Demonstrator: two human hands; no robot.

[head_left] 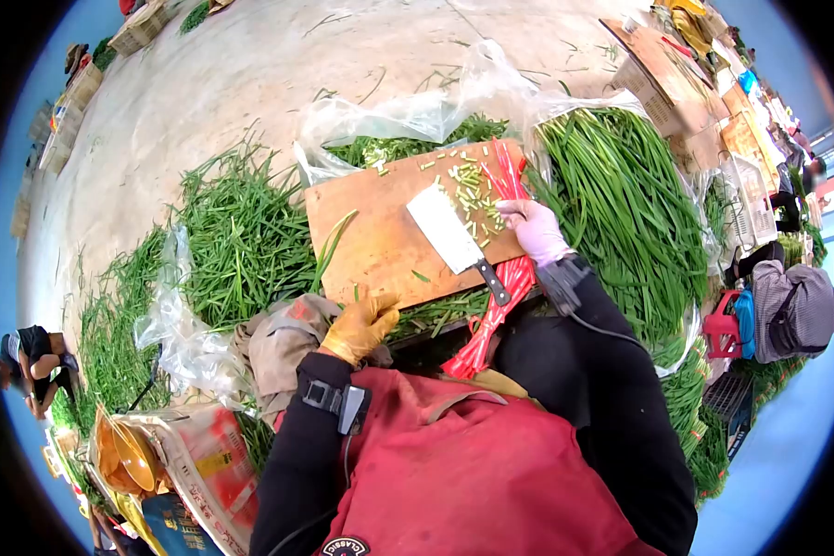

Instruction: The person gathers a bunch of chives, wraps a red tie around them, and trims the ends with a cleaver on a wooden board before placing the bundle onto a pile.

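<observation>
My left hand [361, 326], in a yellow-orange glove, is at the lower left edge of a wooden cutting board [366, 232]. Its fingers are loosely curled and apart, with nothing visible in them. My right hand [534, 230], in a pale pink glove, lies over a bundle of red plastic ties [517, 274] at the board's right side. Its fingertips are pinched together; what is between them is too small to make out. A cleaver [445, 228] with a black handle lies flat on the board, apart from both hands. Cut stem ends [473, 190] are scattered beside its blade.
Long green garlic chives [621, 195] are piled right of the board, with looser greens [246, 246] on the left. Clear plastic sheeting [380, 120] borders them. A grey cloth [287, 343] lies by my left hand. A person [37, 366] bends at far left.
</observation>
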